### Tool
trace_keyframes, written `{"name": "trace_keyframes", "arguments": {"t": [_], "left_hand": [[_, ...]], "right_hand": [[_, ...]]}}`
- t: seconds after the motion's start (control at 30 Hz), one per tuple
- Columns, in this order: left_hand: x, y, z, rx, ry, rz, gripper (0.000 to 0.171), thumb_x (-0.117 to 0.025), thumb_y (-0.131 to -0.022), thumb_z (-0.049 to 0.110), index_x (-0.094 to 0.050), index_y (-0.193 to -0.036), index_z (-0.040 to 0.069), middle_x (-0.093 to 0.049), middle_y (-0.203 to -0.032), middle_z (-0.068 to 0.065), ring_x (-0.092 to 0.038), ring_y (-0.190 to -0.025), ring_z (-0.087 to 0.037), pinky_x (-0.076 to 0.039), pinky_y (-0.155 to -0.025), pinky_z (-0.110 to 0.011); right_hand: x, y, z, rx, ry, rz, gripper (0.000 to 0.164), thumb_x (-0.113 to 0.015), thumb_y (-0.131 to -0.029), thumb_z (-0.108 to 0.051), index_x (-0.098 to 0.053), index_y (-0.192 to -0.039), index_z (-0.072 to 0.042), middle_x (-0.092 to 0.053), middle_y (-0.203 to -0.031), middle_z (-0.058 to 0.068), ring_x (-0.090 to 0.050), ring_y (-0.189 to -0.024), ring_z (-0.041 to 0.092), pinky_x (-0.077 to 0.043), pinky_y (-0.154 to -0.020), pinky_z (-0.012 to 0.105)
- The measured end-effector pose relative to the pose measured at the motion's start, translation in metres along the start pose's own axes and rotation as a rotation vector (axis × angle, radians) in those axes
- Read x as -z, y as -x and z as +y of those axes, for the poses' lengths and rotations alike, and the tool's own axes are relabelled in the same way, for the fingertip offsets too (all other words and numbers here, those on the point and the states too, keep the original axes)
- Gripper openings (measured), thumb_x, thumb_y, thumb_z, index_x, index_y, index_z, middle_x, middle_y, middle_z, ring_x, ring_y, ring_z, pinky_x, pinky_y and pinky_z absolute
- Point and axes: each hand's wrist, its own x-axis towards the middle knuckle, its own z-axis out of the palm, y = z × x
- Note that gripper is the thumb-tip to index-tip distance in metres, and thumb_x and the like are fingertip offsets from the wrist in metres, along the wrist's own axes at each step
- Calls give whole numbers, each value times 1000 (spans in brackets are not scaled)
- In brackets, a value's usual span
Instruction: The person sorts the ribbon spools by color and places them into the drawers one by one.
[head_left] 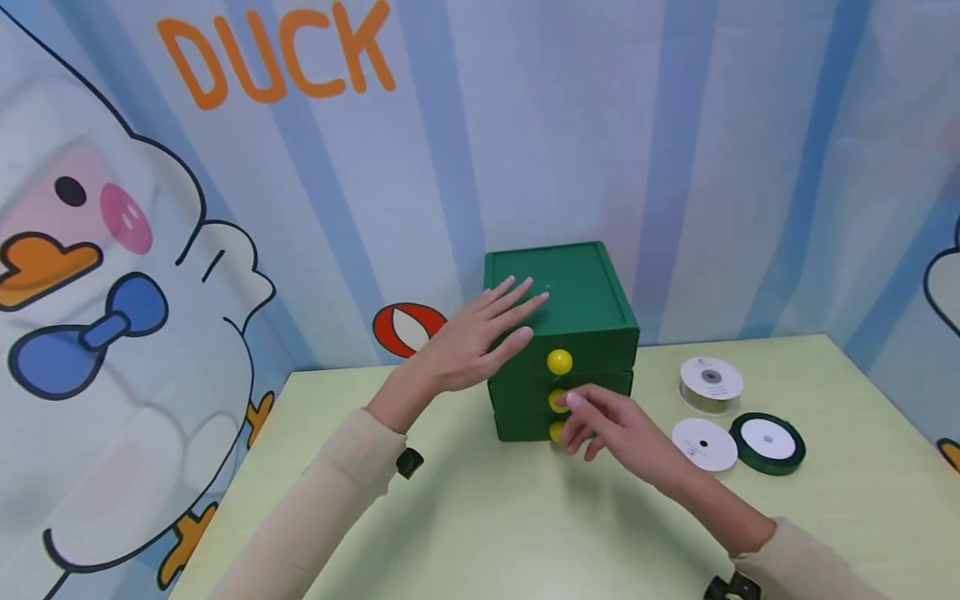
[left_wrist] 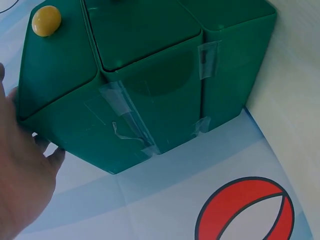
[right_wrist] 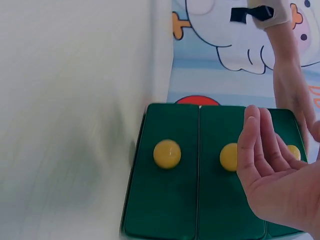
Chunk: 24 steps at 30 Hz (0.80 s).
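A green chest of three stacked drawers stands against the backdrop, each front bearing a round yellow knob. All three drawers look closed. My left hand lies along the chest's upper left edge, fingers extended over the top. In the left wrist view, its fingers overlap the top drawer's side, where clear tape joins the drawers. In front of the chest is my right hand, fingers loosely bent near the middle knob. In the right wrist view, its fingertips overlap the drawer fronts, with nothing held.
To the right on the pale yellow-green table lie a white-sided ribbon spool, a second white spool and a dark green ribbon roll. A blue-striped cloth with duck pictures hangs behind the chest.
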Motion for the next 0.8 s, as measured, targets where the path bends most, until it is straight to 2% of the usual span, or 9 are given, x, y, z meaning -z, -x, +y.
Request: {"name": "trace_keyframes", "arguments": {"t": [0.27, 0.37, 0.5, 0.67, 0.8], "left_hand": [[3, -14, -1, -2, 9, -50, 57, -29, -115, 43, -28, -170, 27, -15, -179, -1, -2, -166, -21, -1, -134, -43], [4, -19, -1, -3, 6, -72, 58, -29, -115, 42, -28, -170, 26, -16, -179, -2, -2, -166, -21, 1, -133, -42], [4, -26, -1, 9, -6, -111, 60, -29, -114, 46, -26, -171, 29, -14, -179, 0, -2, -166, -20, 1, -133, -42], [5, -33, -4, 40, 14, -153, 61, -32, -113, 47, -24, -171, 29, -11, -179, 3, 0, -166, -19, 2, -133, -42], [9, -39, -8, 59, 45, -175, 60, -34, -114, 46, -27, -170, 28, -13, -179, 2, -2, -166, -20, 1, -133, -42]], "right_hand": [[-6, -14, -4, -101, -178, 30, 65, -36, -116, -48, -50, -146, 8, -74, -102, 10, -75, -89, 21, -63, -78, 33], [-6, -18, -3, -124, -193, 29, 69, -35, -115, -53, -49, -148, 6, -74, -101, 8, -74, -84, 20, -59, -69, 30], [-5, -21, 0, -152, -197, 32, 71, -34, -114, -57, -51, -148, 3, -75, -97, 8, -70, -73, 18, -47, -55, 25], [-7, -23, 4, -149, -243, 11, 75, -34, -112, -61, -49, -149, 2, -75, -95, 7, -67, -69, 16, -45, -53, 24], [-8, -27, 7, -113, -420, -52, 75, -31, -112, -62, -43, -154, -1, -76, -97, 1, -69, -73, 13, -48, -57, 22]]}}
